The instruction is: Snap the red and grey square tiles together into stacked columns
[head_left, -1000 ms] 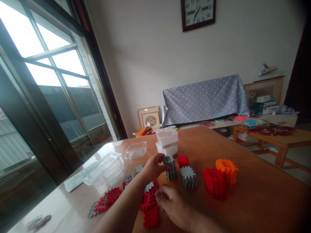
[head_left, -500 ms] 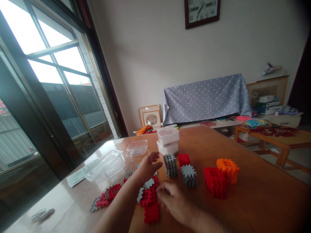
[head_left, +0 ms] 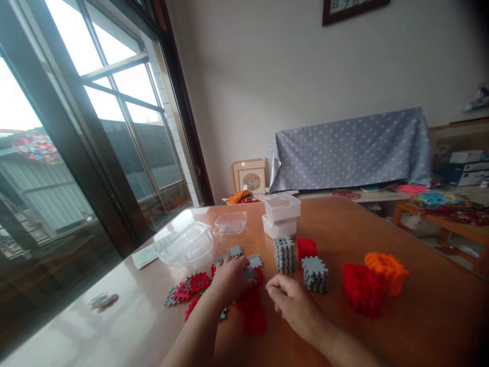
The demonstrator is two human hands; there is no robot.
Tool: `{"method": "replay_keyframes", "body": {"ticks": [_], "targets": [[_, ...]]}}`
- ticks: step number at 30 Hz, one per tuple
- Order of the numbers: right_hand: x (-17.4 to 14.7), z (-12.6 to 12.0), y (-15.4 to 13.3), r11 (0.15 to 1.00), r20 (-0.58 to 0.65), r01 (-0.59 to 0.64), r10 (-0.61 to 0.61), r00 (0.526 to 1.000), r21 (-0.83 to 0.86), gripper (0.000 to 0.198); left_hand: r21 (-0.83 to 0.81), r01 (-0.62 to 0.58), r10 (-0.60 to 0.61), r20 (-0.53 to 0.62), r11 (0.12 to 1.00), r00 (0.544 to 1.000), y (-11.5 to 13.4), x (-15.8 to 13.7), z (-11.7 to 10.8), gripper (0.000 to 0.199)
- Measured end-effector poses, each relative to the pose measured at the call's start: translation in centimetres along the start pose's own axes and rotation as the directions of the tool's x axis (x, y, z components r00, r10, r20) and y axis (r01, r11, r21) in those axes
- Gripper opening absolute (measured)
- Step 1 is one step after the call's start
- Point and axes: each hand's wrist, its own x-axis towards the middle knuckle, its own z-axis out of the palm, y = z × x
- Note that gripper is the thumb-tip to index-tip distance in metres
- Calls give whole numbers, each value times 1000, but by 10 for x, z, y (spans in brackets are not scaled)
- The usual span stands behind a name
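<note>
My left hand (head_left: 230,279) reaches over a loose pile of red and grey interlocking plastic tiles, thumb and fingers apart around a grey tile (head_left: 249,273). Some of its fingertips are hidden. Just right of the pile, my right hand (head_left: 292,300) rests with curled fingers, and no tile shows in it. Red tiles (head_left: 254,320) lie between my forearms; more red tiles (head_left: 197,281) spread to the left. Beyond my right hand stand a stack of grey lattice tiles (head_left: 284,255), a stack of solid grey tiles (head_left: 315,274) and a red stack (head_left: 307,248).
Farther right stand a larger red stack (head_left: 362,289) and an orange stack (head_left: 386,272). White plastic boxes (head_left: 281,209) sit behind the stacks. Clear containers (head_left: 187,243), a clear lid (head_left: 231,222), a paper booklet (head_left: 147,256) and a small clear packet (head_left: 103,300) lie leftward on the table.
The view has turned left and down, so everything sits farther right. My left hand has moved away from the grey lattice stack, back and down onto the loose tiles. My right hand stays curled.
</note>
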Motion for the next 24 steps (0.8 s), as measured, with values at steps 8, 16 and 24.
{"method": "replay_keyframes", "body": {"ticks": [8, 16, 24], "targets": [[-3, -1, -6, 1000, -10, -6, 6, 1000, 8, 20, -76, -1, -4, -70, 997, 998, -5, 10, 3, 31], [-8, -8, -19, 990, -195, 133, -141, 971, -53, 29, -978, 171, -18, 170, 122, 985, 15, 8, -2, 35], [-1, -20, -19, 979, -329, 134, -179, 927, -156, 63, -938, 299, 154, 274, -177, 949, 37, -4, -4, 36]]}}
